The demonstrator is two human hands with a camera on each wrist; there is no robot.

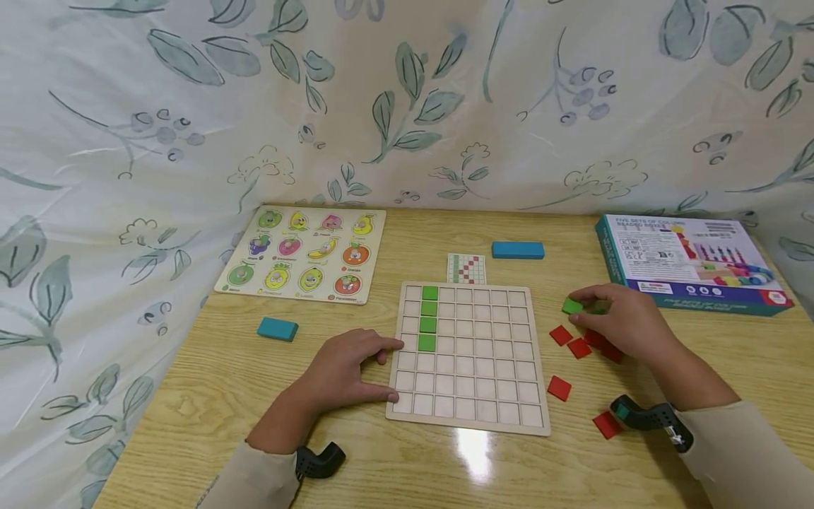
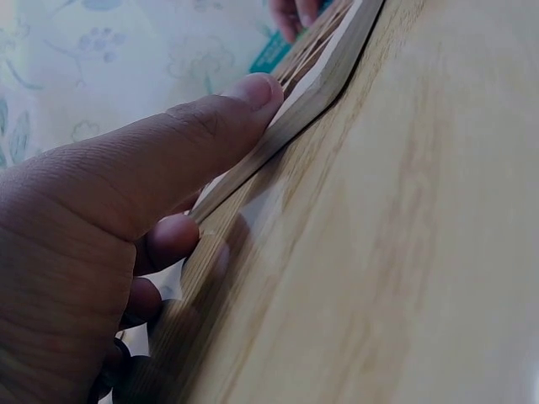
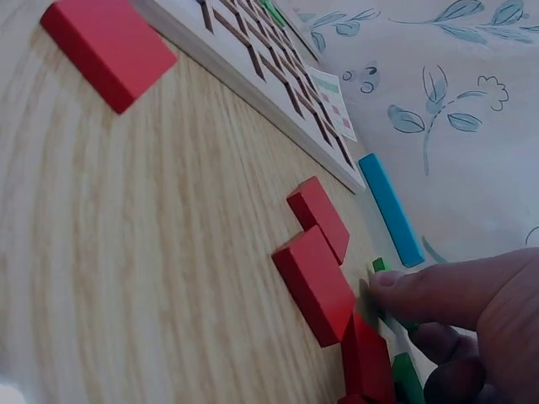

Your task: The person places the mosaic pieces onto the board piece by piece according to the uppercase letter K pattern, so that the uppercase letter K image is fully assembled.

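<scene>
A wooden grid board lies flat on the table. Several green square tiles fill the upper cells of its second column from the left. At the board's left edge, my left hand touches the rim with index finger and spread thumb. To the right of the board, my right hand pinches a green tile between thumb and fingers. Another green tile shows under that hand in the right wrist view. Red square tiles lie scattered below and beside it, some partly hidden by the hand.
A small printed pattern card touches the board's top edge. Blue blocks lie behind and left of the board. A fruit picture board stands back left, a toy box back right, before a leaf-patterned curtain.
</scene>
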